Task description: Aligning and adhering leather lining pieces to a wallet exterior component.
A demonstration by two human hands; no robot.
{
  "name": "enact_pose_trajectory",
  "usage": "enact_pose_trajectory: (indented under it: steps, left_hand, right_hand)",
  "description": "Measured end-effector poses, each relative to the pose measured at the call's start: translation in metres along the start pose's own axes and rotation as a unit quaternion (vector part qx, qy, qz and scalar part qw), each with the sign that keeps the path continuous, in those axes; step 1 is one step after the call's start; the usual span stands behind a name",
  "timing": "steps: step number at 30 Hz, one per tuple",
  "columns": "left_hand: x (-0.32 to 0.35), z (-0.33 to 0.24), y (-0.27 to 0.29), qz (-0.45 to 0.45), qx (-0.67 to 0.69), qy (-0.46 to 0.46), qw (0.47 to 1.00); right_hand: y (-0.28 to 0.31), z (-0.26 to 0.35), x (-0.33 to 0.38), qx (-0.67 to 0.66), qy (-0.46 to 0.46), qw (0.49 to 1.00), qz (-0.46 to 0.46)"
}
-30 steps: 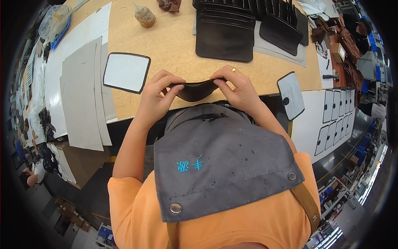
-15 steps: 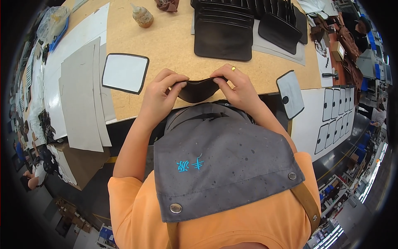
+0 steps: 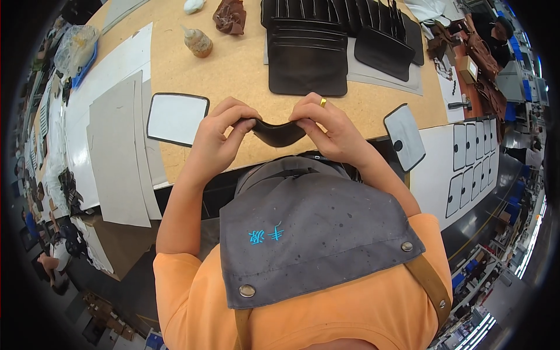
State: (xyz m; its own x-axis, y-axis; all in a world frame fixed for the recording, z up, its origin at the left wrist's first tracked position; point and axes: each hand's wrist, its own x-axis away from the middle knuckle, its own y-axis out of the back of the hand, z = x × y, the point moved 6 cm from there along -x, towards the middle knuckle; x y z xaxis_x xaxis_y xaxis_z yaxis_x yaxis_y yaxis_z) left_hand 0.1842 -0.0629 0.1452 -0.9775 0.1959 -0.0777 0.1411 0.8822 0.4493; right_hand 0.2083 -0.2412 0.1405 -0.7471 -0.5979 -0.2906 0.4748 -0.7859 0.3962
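Near the front edge of the surface (image 3: 245,73), the left hand (image 3: 223,125) and right hand (image 3: 332,129) are pinching opposite ends of a black leather-like panel (image 3: 279,135), each grip closing fingertips on it. Its long axis is running crosswise between them, neither hand being nearer. Compared with half a second ago, the panel is looking narrower, and a white lump (image 3: 193,6) is showing beyond the squeeze bottle (image 3: 198,44).
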Motion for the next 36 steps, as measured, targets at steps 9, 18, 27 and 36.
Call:
enact_pose_trajectory:
  steps: [9, 18, 27, 36]
  left_hand:
    - [-0.011, -0.014, 0.004, 0.043, 0.039, -0.022, 0.998]
    - [-0.022, -0.008, 0.006, 0.069, 0.091, -0.01, 0.993]
    - [-0.033, -0.012, 0.007, 0.128, 0.203, -0.016, 0.971]
    - [-0.034, -0.018, 0.006, 0.107, 0.213, -0.024, 0.971]
  right_hand:
    - [0.004, 0.021, -0.011, 0.127, 0.074, 0.989, -0.011]
    - [0.005, 0.018, -0.018, 0.081, 0.082, 0.993, -0.018]
    - [0.011, 0.012, -0.031, -0.048, 0.084, 0.995, 0.019]
    - [0.017, 0.007, -0.037, -0.124, 0.071, 0.99, 0.016]
